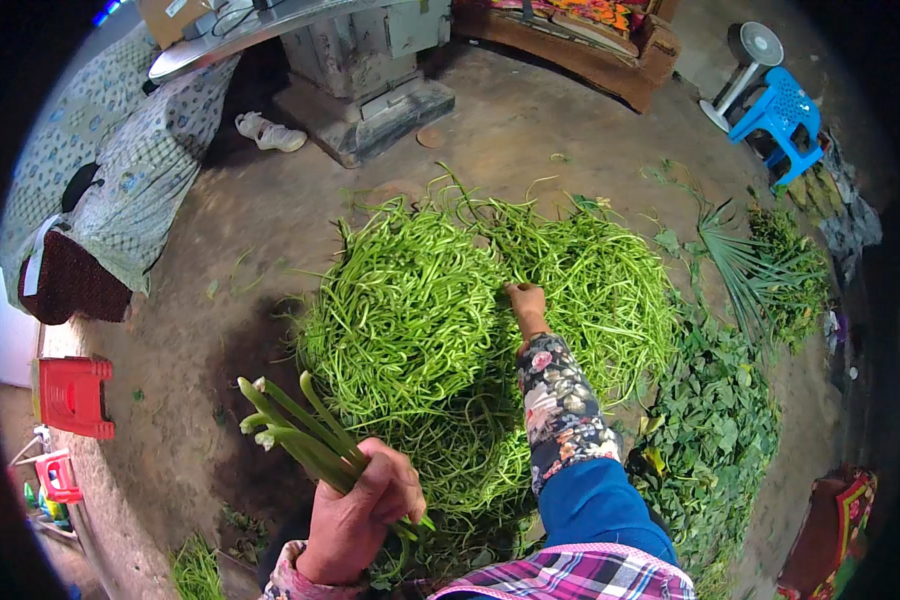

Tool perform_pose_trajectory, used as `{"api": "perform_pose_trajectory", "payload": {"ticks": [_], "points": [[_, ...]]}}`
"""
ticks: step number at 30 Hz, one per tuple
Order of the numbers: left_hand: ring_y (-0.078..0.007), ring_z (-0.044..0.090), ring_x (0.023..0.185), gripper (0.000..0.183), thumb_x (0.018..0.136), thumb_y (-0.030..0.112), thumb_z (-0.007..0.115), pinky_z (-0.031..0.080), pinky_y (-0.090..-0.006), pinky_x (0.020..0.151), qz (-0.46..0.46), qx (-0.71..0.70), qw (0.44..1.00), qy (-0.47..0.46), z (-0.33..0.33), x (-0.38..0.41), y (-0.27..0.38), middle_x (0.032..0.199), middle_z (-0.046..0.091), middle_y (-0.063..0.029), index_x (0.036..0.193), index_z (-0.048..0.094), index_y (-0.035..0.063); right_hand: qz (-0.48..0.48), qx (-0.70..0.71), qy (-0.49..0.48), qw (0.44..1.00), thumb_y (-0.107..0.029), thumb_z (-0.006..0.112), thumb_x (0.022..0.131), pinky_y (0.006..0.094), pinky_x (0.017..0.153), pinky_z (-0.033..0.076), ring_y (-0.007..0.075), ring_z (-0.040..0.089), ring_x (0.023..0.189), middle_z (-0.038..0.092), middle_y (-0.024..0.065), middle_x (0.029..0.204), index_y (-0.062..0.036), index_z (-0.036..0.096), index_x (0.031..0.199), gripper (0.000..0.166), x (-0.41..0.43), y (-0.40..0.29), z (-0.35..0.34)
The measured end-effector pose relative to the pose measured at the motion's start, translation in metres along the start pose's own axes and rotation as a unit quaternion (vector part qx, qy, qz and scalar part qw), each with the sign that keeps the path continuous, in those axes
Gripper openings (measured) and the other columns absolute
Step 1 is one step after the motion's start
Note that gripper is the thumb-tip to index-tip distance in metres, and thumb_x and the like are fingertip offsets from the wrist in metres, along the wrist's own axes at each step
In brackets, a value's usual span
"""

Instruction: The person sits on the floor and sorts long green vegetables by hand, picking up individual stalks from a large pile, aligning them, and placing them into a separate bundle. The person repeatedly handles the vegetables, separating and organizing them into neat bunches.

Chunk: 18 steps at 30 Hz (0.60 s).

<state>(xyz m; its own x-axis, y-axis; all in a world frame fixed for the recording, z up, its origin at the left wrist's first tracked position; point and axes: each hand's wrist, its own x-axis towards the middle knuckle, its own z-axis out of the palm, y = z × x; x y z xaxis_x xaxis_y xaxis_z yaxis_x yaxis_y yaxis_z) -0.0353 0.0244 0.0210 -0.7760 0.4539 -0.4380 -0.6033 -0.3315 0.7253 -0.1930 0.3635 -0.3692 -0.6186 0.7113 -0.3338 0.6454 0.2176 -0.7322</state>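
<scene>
My left hand [367, 510] grips a small bundle of thick green stalks [300, 427], their pale cut ends pointing up and to the left. Farther out, my right hand [526, 304] reaches to the gap between two heaps of long, thin green stems. Its fingers are bent together at the left heap's edge; whether they pinch a stem is hidden. The left stem heap [412, 307] is rounded and dense. Beside it, the right stem heap [592, 285] looks looser. More tangled stems [457, 457] lie nearer me, partly in shadow.
Stripped green leaves [712, 435] cover the floor at right, below a fan-shaped palm leaf [735, 262]. A blue plastic stool [784, 120] and a white pedestal fan [757, 56] stand far right. At left is a red stool [73, 396]; white shoes [270, 133] lie near a table.
</scene>
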Motion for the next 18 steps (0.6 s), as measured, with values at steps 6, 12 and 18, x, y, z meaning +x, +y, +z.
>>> {"api": "perform_pose_trajectory", "payload": {"ticks": [6,12,18], "points": [[-0.0076,0.038,0.054,0.026,0.104,0.023,0.052,0.043,-0.0279,0.057,0.007,-0.002,1.0,-0.014,0.002,0.009,-0.002,0.069,0.052,-0.004,0.093,0.055,0.0002,0.003,0.027,0.062,0.998,-0.029,0.079,0.08,0.0332,0.069,0.052,0.019,0.067,0.067,0.072,0.009,0.073,-0.0035,0.077,0.09,0.027,0.016,0.004,-0.02],[-0.0073,0.037,0.053,0.024,0.105,0.02,0.05,0.043,-0.0295,0.058,0.021,-0.006,1.0,0.008,0.004,-0.003,0.004,0.062,0.041,0.0028,0.093,0.055,0.0,-0.046,0.152,0.108,0.981,-0.023,0.075,0.086,0.0276,0.063,0.049,0.0084,0.06,0.067,0.068,0.0005,0.073,-0.0022,0.077,0.092,0.022,0.012,0.017,-0.119],[-0.0083,0.037,0.056,0.024,0.104,0.026,0.051,0.039,-0.0293,0.058,0.045,0.01,0.999,-0.026,0.011,-0.003,-0.001,0.062,0.036,0.0055,0.092,0.055,0.0061,-0.159,0.188,0.136,0.959,-0.023,0.073,0.091,0.0249,0.06,0.045,0.0076,0.061,0.073,0.07,-0.0012,0.083,-0.0065,0.076,0.103,0.021,-0.045,-0.04,-0.331]]}}
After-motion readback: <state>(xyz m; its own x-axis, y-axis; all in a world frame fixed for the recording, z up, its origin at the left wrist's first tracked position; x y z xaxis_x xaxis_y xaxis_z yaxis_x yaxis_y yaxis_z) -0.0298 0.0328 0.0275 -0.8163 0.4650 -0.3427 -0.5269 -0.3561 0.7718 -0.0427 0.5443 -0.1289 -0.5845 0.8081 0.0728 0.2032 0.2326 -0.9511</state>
